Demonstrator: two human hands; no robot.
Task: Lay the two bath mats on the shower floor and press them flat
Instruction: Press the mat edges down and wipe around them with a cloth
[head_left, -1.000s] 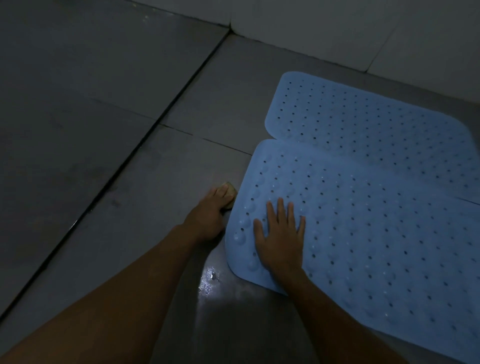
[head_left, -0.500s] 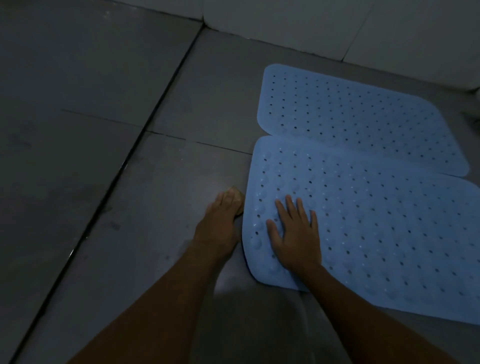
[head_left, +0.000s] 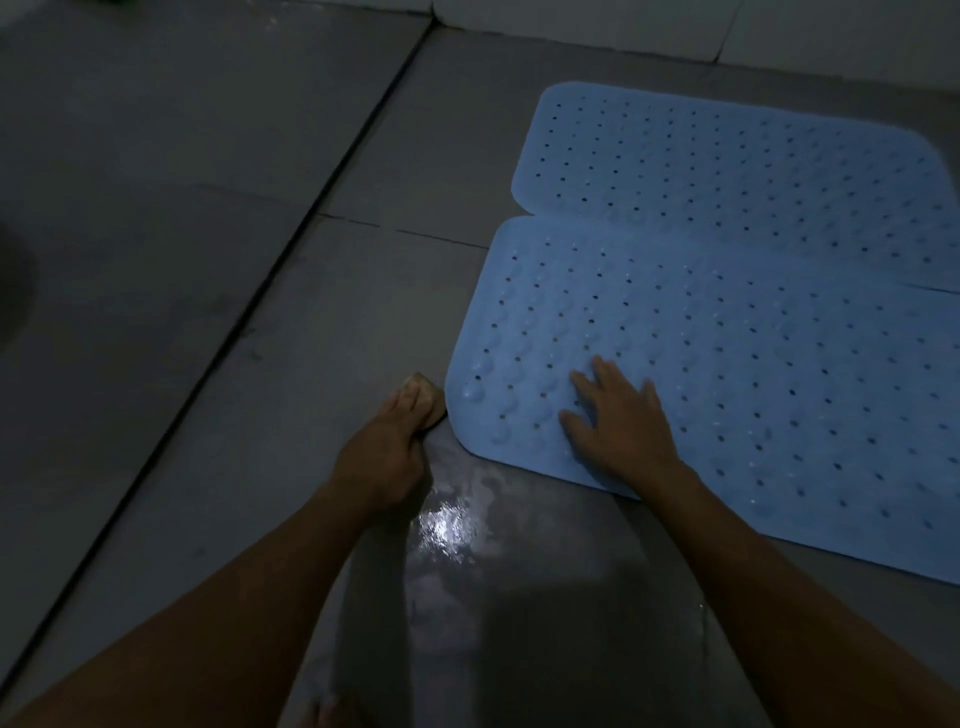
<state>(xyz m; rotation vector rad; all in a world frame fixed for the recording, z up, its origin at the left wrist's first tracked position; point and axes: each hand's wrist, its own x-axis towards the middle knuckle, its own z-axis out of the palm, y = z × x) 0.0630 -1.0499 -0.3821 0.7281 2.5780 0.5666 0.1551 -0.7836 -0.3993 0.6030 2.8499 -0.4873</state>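
Note:
Two light blue perforated bath mats lie side by side on the grey tiled shower floor. The far mat (head_left: 727, 166) sits close to the white wall. The near mat (head_left: 753, 353) lies in front of it, and its back edge meets or slightly overlaps the far mat. My right hand (head_left: 621, 423) presses flat on the near mat by its front left corner, fingers spread. My left hand (head_left: 387, 447) rests on the bare floor just left of that mat's edge with the fingers stretched forward. A pale patch shows at its fingertips; I cannot tell what it is.
Dark grout lines cross the grey floor tiles (head_left: 208, 156). A wet patch (head_left: 447, 525) glints between my forearms. The white wall base (head_left: 571, 26) runs along the top. A dark rounded shape (head_left: 10, 280) sits at the left edge.
My right hand has slid a little to the right across the near mat and its fingers have spread wider. My left hand has stayed beside the mat's left edge.

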